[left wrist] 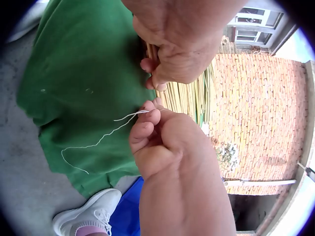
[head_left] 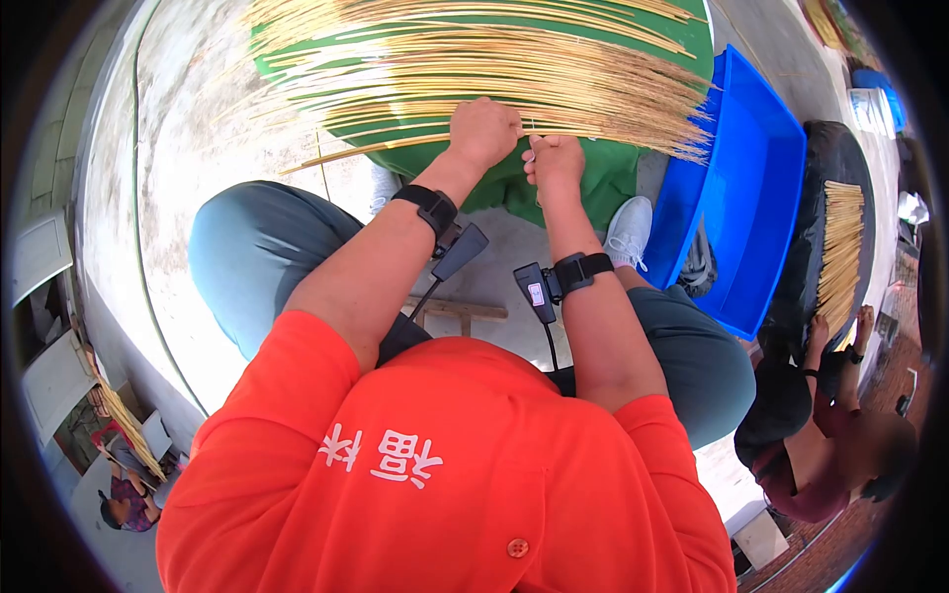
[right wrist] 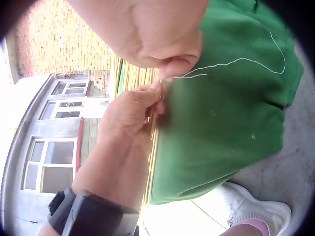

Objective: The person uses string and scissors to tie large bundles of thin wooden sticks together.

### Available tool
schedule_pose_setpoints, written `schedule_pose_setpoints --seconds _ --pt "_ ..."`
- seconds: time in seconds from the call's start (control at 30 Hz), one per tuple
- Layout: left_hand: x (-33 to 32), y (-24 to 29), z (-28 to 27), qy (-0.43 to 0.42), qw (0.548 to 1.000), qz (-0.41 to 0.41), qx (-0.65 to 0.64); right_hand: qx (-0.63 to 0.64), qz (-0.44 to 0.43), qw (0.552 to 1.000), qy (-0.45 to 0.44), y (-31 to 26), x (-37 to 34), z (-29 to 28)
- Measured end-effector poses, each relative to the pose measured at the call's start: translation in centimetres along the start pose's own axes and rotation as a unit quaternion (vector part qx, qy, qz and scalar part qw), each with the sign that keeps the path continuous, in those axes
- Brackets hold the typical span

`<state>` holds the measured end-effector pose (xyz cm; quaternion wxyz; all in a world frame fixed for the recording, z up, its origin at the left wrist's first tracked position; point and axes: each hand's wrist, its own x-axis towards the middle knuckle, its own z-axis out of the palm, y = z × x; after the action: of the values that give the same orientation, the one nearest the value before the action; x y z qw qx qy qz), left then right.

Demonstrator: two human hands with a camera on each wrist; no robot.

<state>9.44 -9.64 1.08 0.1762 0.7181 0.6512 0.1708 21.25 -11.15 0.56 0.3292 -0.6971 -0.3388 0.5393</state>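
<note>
While the stalks [head_left: 534, 61] lay in rows across the green cloth [head_left: 608, 180], head view had both hands at their near edge: left hand [head_left: 482, 133] clamped on the nearest stalks, right hand [head_left: 557, 163] just beside it, fingers curled. Blue bin [head_left: 756, 188] sat right of the cloth. Left wrist view: right thumb and fingers pinched white thread [left wrist: 98, 143], loose tail over the cloth; left fingers wrapped round stalks. Right wrist view: same pinch, right beside left fingertips; thread tail curved over the cloth, white shoe [right wrist: 253, 206] near the cloth.
</note>
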Motion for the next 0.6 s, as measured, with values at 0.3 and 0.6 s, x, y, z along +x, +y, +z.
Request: schedule_pose_setpoints --seconds 0.3,0.6 --pt "-0.4 -0.5 1.0 0.034 0.998 0.033 0.031 -0.374 -0.156 0.913 0.044 -3.1 1.8 -3.6" --pt "-0.9 -0.5 0.8 0.061 0.997 0.037 0.015 -0.409 -0.244 0.874 -0.098 -3.1 4.7 -2.5"
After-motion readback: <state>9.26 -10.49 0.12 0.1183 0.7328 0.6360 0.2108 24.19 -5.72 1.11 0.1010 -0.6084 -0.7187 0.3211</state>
